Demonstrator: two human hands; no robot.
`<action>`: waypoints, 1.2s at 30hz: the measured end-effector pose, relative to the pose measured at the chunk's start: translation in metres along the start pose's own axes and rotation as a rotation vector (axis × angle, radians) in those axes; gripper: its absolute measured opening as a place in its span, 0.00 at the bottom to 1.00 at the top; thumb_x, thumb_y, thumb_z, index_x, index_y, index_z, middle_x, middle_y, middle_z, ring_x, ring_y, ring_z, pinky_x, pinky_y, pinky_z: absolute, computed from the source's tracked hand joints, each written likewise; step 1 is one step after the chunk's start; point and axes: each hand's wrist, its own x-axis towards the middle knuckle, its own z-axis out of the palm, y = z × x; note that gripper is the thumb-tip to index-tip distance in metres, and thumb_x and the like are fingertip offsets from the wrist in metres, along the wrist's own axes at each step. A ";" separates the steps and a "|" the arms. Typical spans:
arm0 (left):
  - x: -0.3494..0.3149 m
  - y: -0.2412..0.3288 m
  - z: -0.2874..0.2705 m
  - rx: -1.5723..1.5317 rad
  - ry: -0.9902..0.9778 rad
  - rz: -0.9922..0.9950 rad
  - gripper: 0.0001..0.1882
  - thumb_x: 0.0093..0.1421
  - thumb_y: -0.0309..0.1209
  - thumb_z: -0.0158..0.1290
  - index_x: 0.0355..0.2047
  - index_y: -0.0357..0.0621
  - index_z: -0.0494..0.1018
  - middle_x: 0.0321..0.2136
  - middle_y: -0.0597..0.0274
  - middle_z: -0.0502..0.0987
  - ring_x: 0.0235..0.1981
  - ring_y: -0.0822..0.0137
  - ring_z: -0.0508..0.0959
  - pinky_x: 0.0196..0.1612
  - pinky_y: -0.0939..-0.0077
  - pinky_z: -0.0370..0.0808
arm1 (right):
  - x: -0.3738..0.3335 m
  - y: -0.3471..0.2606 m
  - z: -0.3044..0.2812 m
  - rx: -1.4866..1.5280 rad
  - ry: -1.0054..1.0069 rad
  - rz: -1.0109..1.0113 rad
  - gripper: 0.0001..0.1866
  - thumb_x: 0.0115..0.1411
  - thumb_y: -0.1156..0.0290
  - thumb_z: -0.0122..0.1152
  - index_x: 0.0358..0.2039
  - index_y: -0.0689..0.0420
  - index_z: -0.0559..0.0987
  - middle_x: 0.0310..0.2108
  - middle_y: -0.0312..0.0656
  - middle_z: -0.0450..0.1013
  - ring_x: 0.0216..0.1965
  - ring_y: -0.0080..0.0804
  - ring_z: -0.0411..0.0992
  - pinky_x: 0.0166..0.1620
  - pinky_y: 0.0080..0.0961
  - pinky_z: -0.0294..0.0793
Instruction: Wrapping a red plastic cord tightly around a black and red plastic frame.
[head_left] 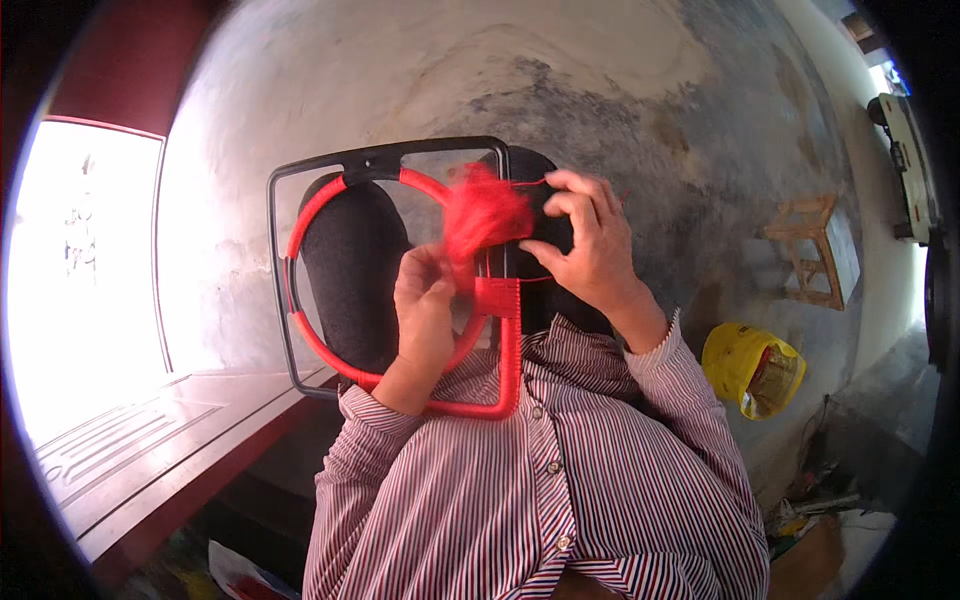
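Observation:
A black rectangular frame (276, 250) with a ring inside lies across my lap. Red cord (318, 215) wraps much of the ring, and red wrapping also covers the frame's lower right corner (508, 380). Over the frame's right side is a bundle of red yarn (488, 212), smeared by motion. My left hand (424, 310) is closed with its fingertips at the bundle's lower left; exactly what they pinch is partly hidden. At the bundle's right side, my right hand (595, 245) is curved, thumb and forefinger apart. A strand runs from the bundle to its forefinger, and another leads toward it from the wrapped side.
A wooden stool (815, 250) stands at the right, with a yellow bag (745, 365) nearer to me. On the left is a brown panelled surface (170, 430) beside a bright doorway (95, 270). Assorted items (820, 530) lie at the lower right.

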 end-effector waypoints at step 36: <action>-0.005 0.002 -0.006 -0.220 -0.344 -0.328 0.05 0.59 0.18 0.50 0.35 0.35 0.73 0.32 0.59 0.79 0.34 0.70 0.80 0.42 0.77 0.77 | -0.025 -0.039 -0.039 1.158 -0.257 0.853 0.05 0.58 0.76 0.56 0.33 0.59 0.70 0.18 0.30 0.65 0.14 0.15 0.62 0.18 0.16 0.64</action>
